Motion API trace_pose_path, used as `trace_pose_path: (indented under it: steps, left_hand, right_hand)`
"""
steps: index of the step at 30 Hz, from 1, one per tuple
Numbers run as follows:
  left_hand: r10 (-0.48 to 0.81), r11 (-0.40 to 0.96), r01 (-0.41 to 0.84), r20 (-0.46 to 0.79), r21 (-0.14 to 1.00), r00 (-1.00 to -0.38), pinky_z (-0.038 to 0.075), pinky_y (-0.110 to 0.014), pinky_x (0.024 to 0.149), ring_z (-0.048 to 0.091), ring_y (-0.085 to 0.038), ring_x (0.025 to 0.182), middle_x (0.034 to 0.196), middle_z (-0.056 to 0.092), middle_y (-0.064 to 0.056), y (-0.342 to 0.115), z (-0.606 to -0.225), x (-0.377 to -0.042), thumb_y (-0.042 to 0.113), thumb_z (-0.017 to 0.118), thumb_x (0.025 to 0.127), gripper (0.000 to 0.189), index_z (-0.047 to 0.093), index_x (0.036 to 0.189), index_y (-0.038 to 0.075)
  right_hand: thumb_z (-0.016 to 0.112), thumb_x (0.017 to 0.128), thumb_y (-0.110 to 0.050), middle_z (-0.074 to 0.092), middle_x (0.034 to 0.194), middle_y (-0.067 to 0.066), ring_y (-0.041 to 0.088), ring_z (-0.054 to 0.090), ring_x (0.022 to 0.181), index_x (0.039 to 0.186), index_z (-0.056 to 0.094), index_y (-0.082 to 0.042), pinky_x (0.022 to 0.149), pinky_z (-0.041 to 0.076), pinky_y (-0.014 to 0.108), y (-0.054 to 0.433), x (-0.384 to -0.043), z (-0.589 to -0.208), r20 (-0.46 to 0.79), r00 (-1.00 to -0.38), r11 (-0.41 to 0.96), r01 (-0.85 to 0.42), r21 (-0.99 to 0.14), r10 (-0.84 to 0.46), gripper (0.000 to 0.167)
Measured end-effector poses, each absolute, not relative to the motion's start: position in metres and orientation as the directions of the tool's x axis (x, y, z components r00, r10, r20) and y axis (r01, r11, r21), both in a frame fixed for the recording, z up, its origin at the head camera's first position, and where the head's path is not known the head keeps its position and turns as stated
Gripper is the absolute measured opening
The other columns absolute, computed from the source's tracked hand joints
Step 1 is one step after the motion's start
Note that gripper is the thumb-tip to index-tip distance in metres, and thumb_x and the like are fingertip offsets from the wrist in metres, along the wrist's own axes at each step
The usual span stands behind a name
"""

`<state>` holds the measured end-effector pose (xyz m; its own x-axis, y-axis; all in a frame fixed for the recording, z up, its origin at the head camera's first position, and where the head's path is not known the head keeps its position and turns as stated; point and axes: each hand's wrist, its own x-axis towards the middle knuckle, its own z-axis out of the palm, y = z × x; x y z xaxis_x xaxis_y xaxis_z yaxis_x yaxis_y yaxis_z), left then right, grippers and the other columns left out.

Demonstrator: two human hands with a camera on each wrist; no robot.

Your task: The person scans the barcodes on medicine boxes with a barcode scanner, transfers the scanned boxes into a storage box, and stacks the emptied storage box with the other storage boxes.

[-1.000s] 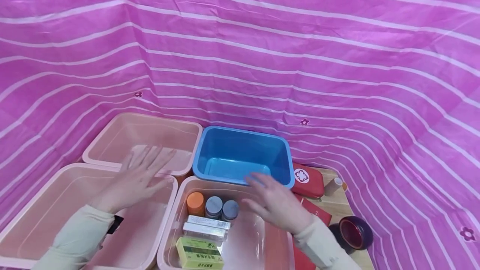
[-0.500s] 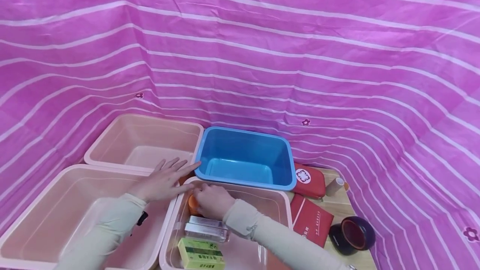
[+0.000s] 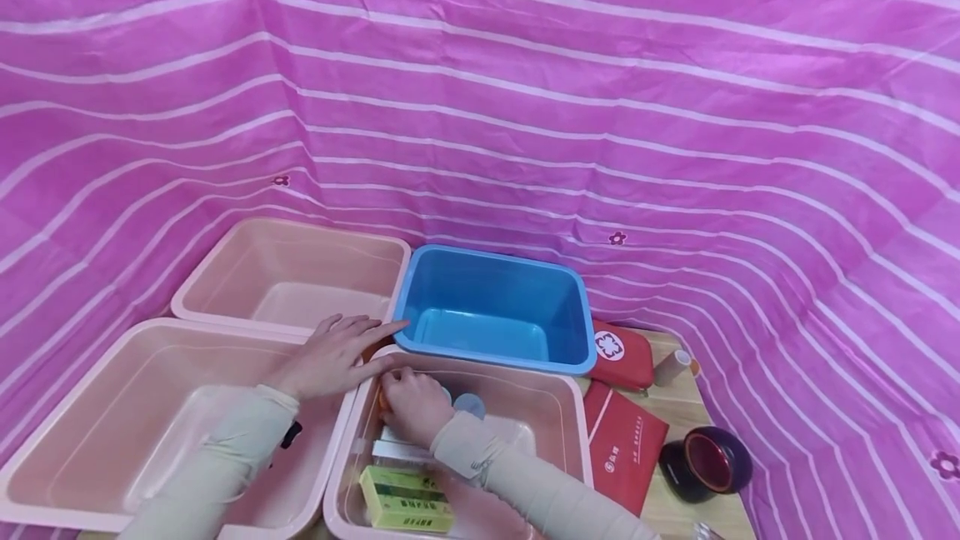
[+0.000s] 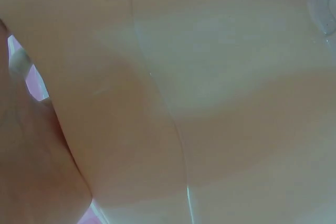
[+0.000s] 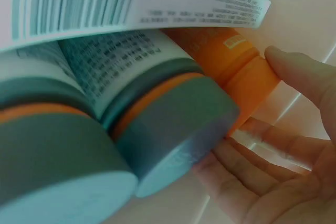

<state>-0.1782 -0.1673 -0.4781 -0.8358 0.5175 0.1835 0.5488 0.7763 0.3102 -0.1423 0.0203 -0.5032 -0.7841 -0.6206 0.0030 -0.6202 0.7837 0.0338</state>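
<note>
Pinching the orange bottle (image 5: 240, 72) between thumb and fingers, the right hand (image 3: 417, 409) reaches to ten o'clock in the pink bin (image 3: 542, 403). Two grey bottles (image 5: 173, 124) stand at the orange one's three o'clock, the green box (image 3: 407, 500) at eight in the bin. The left hand (image 3: 330, 362), fingers spread, lies at the right hand's ten o'clock.

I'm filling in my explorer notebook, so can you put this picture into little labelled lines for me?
Right hand: fingers grip the orange bottle
Left hand: fingers spread, holding nothing
Bottle's place: inside a pink bin
Also inside: two gray-capped bottles, green box
Behind that bin: blue bin
Right of blue bin: red case
</note>
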Motion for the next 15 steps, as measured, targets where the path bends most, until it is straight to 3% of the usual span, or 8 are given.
trace_pose_path:
  steps: [9, 15]
  left_hand:
    - [0.519, 0.785, 0.552, 0.187, 0.280, -0.834, 0.036, -0.065, 0.111, 0.056, -0.036, 0.134, 0.139, 0.067, -0.005, -0.167, -0.484, -0.182, 0.055, 0.059, 0.099, 0.058, 0.046, 0.154, 0.041]
    - [0.517, 0.789, 0.551, 0.191, 0.273, -0.835, 0.036, -0.066, 0.111, 0.055, -0.036, 0.135, 0.141, 0.065, -0.004, -0.167, -0.482, -0.180, 0.056, 0.055, 0.101, 0.056, 0.047, 0.153, 0.041]
  right_hand:
    - [0.078, 0.092, -0.038, 0.067, 0.111, 0.003, 0.013, 0.070, 0.095, 0.134, 0.064, -0.018, 0.080, 0.060, 0.025, 0.032, -0.143, -0.492, -0.004, -0.758, 0.757, -0.650, -0.066, -0.652, 0.048]
    - [0.081, 0.090, -0.034, 0.066, 0.127, 0.004, 0.013, 0.068, 0.104, 0.140, 0.062, -0.018, 0.090, 0.058, 0.024, 0.051, -0.145, -0.461, 0.017, -0.723, 0.703, -0.676, -0.220, -0.690, 0.056]
